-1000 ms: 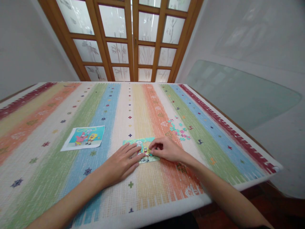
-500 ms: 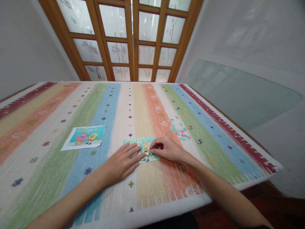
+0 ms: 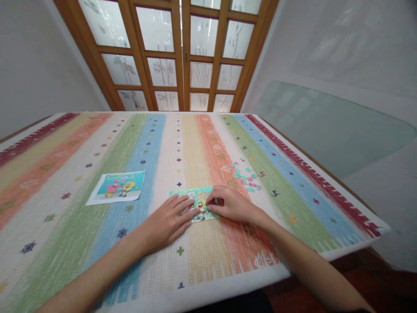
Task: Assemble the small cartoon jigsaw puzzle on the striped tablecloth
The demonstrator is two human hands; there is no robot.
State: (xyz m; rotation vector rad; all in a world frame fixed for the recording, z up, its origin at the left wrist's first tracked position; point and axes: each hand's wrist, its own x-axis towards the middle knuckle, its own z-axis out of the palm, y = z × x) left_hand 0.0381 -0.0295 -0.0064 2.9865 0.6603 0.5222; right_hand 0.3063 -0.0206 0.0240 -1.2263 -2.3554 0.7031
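The jigsaw puzzle [image 3: 201,203] lies flat near the close edge of the desk [image 3: 192,148], its left part under the spread fingers of the left hand [image 3: 167,220], whose grip is loose. At its right side the right hand [image 3: 230,203] curls thumb and forefinger together, though whether that grip pinches a piece I cannot tell. Farther out, loose pieces [image 3: 251,177] lie scattered to the right and a printed picture [image 3: 121,188] to the left.

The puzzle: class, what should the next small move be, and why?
Perhaps press down gently with the right hand: its fingertips are at the puzzle, on the right part, while the left hand lies over the left. Whether a piece is pinched is unclear.
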